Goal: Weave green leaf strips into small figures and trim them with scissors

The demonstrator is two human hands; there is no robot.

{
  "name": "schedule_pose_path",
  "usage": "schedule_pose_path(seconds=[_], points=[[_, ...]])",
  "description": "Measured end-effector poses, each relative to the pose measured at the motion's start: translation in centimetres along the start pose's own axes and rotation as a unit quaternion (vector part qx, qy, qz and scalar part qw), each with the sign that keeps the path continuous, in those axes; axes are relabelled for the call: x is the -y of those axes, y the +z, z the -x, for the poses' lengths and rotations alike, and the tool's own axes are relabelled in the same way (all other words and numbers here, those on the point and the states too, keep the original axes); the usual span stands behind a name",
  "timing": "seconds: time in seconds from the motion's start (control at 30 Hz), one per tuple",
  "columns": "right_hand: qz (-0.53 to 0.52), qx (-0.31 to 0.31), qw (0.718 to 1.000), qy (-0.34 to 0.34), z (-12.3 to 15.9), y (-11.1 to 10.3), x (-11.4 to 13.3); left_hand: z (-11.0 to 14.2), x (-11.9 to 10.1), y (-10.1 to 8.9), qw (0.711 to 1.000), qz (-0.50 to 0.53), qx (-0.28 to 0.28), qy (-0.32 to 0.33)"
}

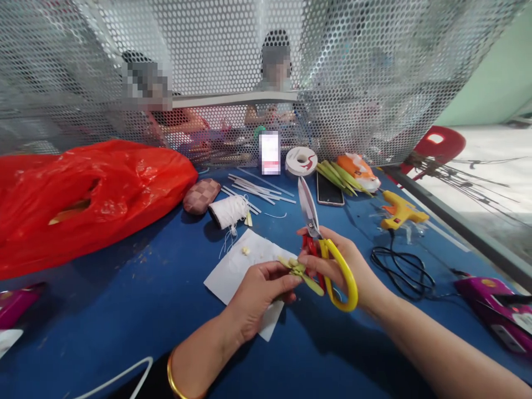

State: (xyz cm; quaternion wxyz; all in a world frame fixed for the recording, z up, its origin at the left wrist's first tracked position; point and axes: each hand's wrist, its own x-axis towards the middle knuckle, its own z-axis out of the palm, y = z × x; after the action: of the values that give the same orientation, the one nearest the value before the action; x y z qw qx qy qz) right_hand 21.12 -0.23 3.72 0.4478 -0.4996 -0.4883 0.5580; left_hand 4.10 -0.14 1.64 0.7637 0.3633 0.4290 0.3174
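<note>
**Green leaf piece: pinched between hands, long axis 10 to 4 o'clock**

My hands are together at the green leaf piece (pixel 296 268), directly ahead of me. My left hand (pixel 253 293) pinches its near side from 8 o'clock; my right fingertips meet it from 2 o'clock. Both hands are equally near. Its narrow strips look soft and fibrous.

My right hand (pixel 356 259) also grips the scissors (pixel 308 208): smooth steel blades toward 12 o'clock, clear of the leaf piece; glossy, looped yellow handle at 5 o'clock.

Beneath, flat, matte white paper (pixel 236 266) extends toward 10 o'clock on the blue tabletop (pixel 166 288). Beyond: fuzzy white thread on a spool (pixel 230 210), 11 o'clock; hard yellow glue gun (pixel 401 210), 2 o'clock; round ribbon reel (pixel 301 160), 12 o'clock; crinkled red plastic bag (pixel 124 183), 10 o'clock. Farthest stands a perforated screen (pixel 216 33).
</note>
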Motion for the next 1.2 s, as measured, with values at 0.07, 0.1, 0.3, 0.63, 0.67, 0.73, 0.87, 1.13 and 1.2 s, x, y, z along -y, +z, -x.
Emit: schedule_pose_path(seconds=[0.07, 0.1, 0.3, 0.63, 0.67, 0.73, 0.87, 1.13, 1.2], points=[[-0.003, 0.005, 1.000, 0.000, -0.03, -0.08, 0.04, -0.06, -0.05, -0.07, 1.000, -0.007, -0.006, 0.007], [-0.003, 0.009, 1.000, 0.001, -0.04, -0.10, 0.01, -0.10, -0.04, -0.12, 1.000, -0.008, -0.008, 0.012], [0.004, 0.014, 1.000, 0.004, -0.09, -0.08, -0.43, -0.11, -0.14, -0.32, 0.999, 0.007, -0.032, 0.016], [0.022, 0.036, 0.999, -0.013, -0.05, -0.23, -0.46, -0.14, -0.62, -0.43, 0.992, -0.057, -0.083, 0.073], [0.023, 0.035, 0.999, -0.016, 0.00, -0.16, -0.49, -0.18, -0.57, -0.45, 0.992, -0.060, -0.087, 0.075], [0.028, 0.033, 0.999, -0.017, 0.10, 0.01, -0.52, -0.24, -0.53, -0.47, 0.991, -0.069, -0.087, 0.080], [0.033, 0.024, 0.999, -0.016, 0.25, 0.28, -0.45, -0.22, -0.68, -0.40, 0.987, -0.097, -0.083, 0.097], [0.041, 0.022, 0.998, -0.029, 0.46, 0.45, -0.45, -0.14, -0.59, -0.35, 0.981, -0.133, -0.083, 0.110], [0.047, 0.022, 0.998, -0.033, 0.47, 0.47, -0.43, -0.15, -0.45, -0.36, 0.982, -0.130, -0.081, 0.112]])
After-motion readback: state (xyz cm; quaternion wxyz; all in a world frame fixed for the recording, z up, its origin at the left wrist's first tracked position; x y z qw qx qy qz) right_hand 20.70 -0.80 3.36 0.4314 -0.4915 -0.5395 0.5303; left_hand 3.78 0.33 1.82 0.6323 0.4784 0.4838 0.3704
